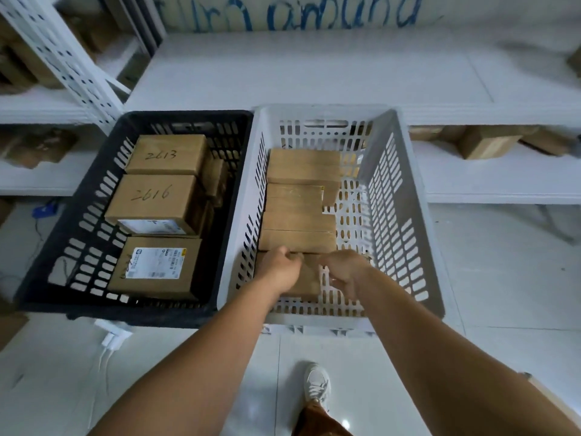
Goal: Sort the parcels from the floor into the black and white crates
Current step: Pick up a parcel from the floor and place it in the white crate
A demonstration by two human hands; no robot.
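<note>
Left hand (279,267) and right hand (344,269) grip a parcel (309,278) from both ends | lowering it into the white crate (405,196) | completing the parcel row beyond; black crate (78,215) left.

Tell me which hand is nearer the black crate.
Left. The left hand is inside the white crate, close to the wall adjoining the black crate; the right hand is further right, mid-crate.
</note>
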